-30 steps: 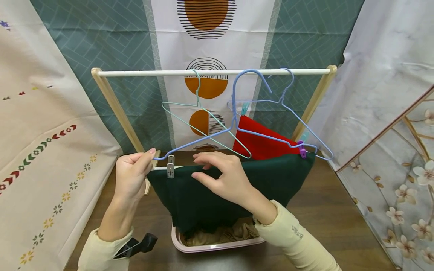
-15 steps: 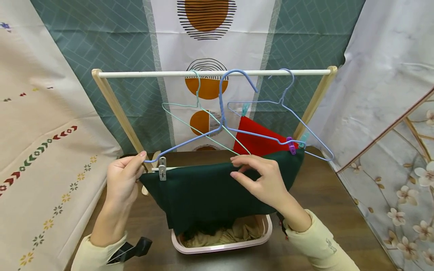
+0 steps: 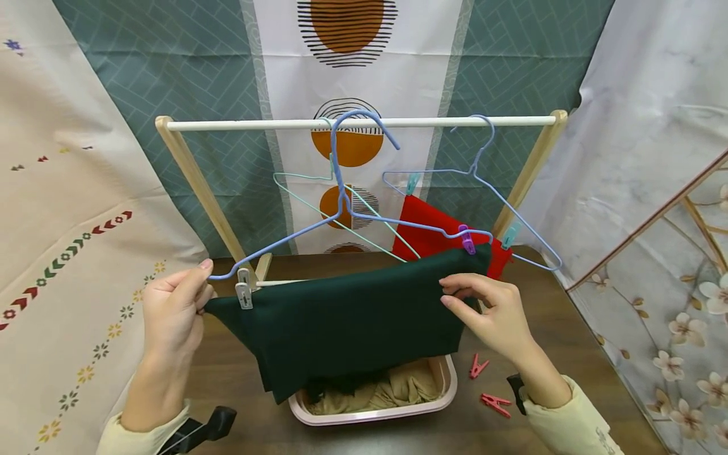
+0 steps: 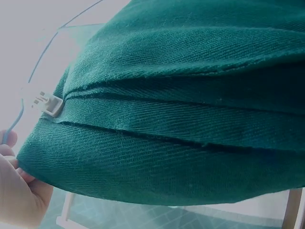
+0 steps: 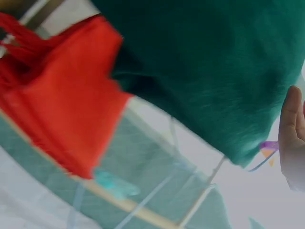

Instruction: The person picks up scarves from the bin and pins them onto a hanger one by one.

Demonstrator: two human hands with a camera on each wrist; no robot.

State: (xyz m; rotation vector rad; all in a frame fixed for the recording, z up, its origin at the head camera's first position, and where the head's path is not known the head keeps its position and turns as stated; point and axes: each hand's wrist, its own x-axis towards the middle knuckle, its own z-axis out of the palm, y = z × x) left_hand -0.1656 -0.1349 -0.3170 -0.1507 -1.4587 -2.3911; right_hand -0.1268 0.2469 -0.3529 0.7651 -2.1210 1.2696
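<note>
In the head view my left hand (image 3: pixel 176 309) pinches the left end of a blue wire hanger (image 3: pixel 284 239) and the corner of a dark green cloth (image 3: pixel 364 316). A whitish clothespin (image 3: pixel 245 294) fastens the cloth at the left. At the right, a purple clothespin (image 3: pixel 467 241) fastens it to the hanger. My right hand (image 3: pixel 500 316) is in front of the cloth's right part, its fingers loosely bent with a gap between thumb and fingertips. Whether it touches the cloth cannot be told. The left wrist view shows the green cloth (image 4: pixel 167 124) hanging in folds.
Behind stands a rack with a white rail (image 3: pixel 250 124). On it hang a mint hanger (image 3: pixel 301 175) and a blue hanger (image 3: pixel 514 218) bearing a red cloth (image 3: pixel 421 221) with teal clothespins. Below are a pink basket (image 3: pixel 375 417) and red clothespins (image 3: pixel 496 404).
My left hand has moved left with the hanger and green cloth. My right hand has moved right along the cloth. Red clothespins have come into view below at the right.
</note>
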